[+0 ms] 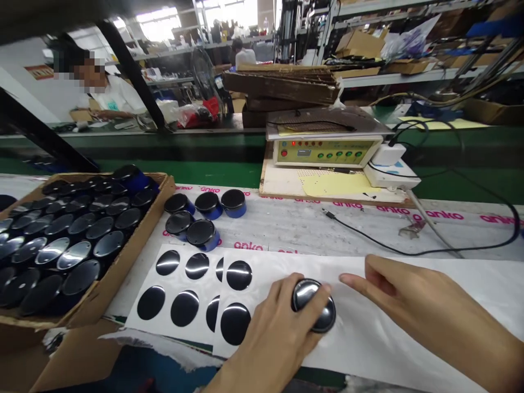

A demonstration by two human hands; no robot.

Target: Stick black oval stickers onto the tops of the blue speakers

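Note:
My left hand point(282, 319) is wrapped round a round, glossy black-topped unit point(308, 295) over the white backing sheet point(360, 333), one finger lying across its top. To its right, my right hand point(405, 295) hovers over the same sheet, thumb stretched toward the unit but apart from it, fingers curled; I see nothing in it. Black round stickers point(235, 323) lie on the sheet left of my left hand. A second sheet with more black circles point(184, 308) lies partly under it. Several blue units with black tops point(202, 233) stand behind the sheets.
A cardboard box point(164, 204) full of black-topped units stands at the left. A control box point(327, 152) with buttons sits on a board at the back. A black cable point(376, 240) crosses the table at the right. One person point(118, 93) sits at the far left, another farther back.

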